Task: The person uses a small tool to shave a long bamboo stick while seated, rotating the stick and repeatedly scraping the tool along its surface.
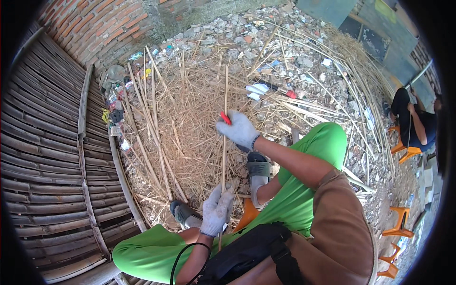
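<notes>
One slim bamboo strip runs lengthwise through both hands. The left hand, in a pale knit glove, is closed around its nearer part, and the strip's near end comes out below that hand, toward the lap. Farther along, the right hand, also gloved, has its fingers curled in around a small red tool set against the strip (its working edge is hidden, so I cannot tell its kind). The strip's far end sticks out beyond the right hand.

Under and beyond the right hand spreads a heap of bamboo shavings. Longer loose bamboo strips lie to the left of that hand, and a slatted bamboo panel stands farther left of both. Just beyond the right hand, on its right, is a white scrap. A dark sandal is just below the right hand; a black waist bag sits below the left hand. Well to the right of both, a person in dark clothes sits on an orange stool.
</notes>
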Available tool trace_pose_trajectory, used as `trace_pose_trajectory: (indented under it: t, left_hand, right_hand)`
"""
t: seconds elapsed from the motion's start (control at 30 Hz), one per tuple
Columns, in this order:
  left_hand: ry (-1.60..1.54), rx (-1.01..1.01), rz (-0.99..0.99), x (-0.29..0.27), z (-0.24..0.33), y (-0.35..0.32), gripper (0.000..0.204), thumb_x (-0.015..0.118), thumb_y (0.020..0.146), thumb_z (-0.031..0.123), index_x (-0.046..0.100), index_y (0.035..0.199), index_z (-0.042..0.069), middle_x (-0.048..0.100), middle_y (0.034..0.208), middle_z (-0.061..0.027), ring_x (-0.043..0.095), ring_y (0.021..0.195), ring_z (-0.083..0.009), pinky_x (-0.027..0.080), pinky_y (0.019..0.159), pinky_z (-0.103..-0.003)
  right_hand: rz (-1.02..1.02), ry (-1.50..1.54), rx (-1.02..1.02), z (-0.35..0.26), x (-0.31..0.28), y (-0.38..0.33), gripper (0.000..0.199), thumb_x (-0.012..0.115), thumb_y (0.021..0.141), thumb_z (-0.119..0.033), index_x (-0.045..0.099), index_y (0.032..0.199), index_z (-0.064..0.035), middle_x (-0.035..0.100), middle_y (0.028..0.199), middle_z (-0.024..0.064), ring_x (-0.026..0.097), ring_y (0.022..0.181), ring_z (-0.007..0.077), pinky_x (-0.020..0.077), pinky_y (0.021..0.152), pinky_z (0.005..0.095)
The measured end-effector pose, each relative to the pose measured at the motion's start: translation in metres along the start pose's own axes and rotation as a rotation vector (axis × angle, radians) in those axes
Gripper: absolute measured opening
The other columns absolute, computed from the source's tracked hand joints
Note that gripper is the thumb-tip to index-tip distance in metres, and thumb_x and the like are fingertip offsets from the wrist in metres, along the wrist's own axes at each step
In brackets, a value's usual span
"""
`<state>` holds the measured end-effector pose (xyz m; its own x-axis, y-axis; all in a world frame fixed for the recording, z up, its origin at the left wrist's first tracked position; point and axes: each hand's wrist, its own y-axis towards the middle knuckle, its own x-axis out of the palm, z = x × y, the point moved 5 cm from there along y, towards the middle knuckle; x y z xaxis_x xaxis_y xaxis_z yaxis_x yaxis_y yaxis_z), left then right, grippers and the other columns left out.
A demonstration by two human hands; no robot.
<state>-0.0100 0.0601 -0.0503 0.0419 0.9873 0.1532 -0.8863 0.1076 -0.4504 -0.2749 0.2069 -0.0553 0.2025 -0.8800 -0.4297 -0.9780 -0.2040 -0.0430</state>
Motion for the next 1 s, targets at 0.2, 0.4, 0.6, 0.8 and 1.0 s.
trace_pose_trajectory:
  t: [0.2,0.4,0.6,0.8,1.0]
  left_hand:
    - [-0.44,-0.188,-0.328,0.022,-0.003,-0.012,0.041,0.06,0.114,0.028,0.055,0.145,0.0,0.038,0.069,0.0067,0.037,0.051,-0.006,0.029,0.044,-0.024]
    - [-0.192,-0.149,-0.313,0.02,-0.013,-0.018,0.044,0.058,0.116,0.031,0.054,0.147,-0.001,0.042,0.067,0.0051,0.04,0.051,-0.0068,0.034,0.045,-0.025]
    - [0.025,-0.071,-0.306,0.033,-0.016,-0.023,0.049,0.059,0.115,0.034,0.052,0.148,-0.002,0.046,0.072,0.003,0.044,0.056,-0.0062,0.037,0.048,-0.025]
    - [-0.34,-0.134,-0.268,0.01,-0.009,-0.014,0.051,0.058,0.115,0.039,0.054,0.145,-0.002,0.045,0.068,0.0022,0.043,0.051,-0.0089,0.037,0.045,-0.025]
    - [-0.541,-0.083,-0.129,-0.012,-0.003,0.003,0.048,0.066,0.11,0.033,0.058,0.144,0.0,0.051,0.075,-0.0004,0.052,0.057,-0.0124,0.044,0.049,-0.028]
  right_hand:
    - [0.351,0.428,0.004,0.029,-0.094,0.055,0.04,0.073,0.093,-0.027,0.066,0.12,0.0017,0.079,0.093,0.0106,0.075,0.084,0.0193,0.06,0.081,0.0359]
    - [0.159,0.069,0.149,0.016,-0.102,0.05,0.038,0.065,0.096,-0.033,0.064,0.112,0.0014,0.067,0.078,0.0069,0.062,0.066,0.0197,0.0529,0.063,0.0412]
    - [-0.036,0.129,0.142,0.017,-0.104,0.054,0.03,0.066,0.095,-0.032,0.065,0.103,-0.0032,0.063,0.075,0.0036,0.058,0.057,0.0149,0.0479,0.051,0.0333]
    - [0.024,-0.082,0.221,0.003,-0.085,0.049,0.052,0.065,0.099,-0.05,0.067,0.113,-0.0002,0.071,0.085,0.0133,0.069,0.071,0.0224,0.0561,0.065,0.0397]
    - [-0.073,-0.299,0.096,0.015,-0.059,0.042,0.08,0.064,0.096,-0.069,0.068,0.126,0.0048,0.077,0.102,0.024,0.076,0.099,0.035,0.0565,0.088,0.0445]
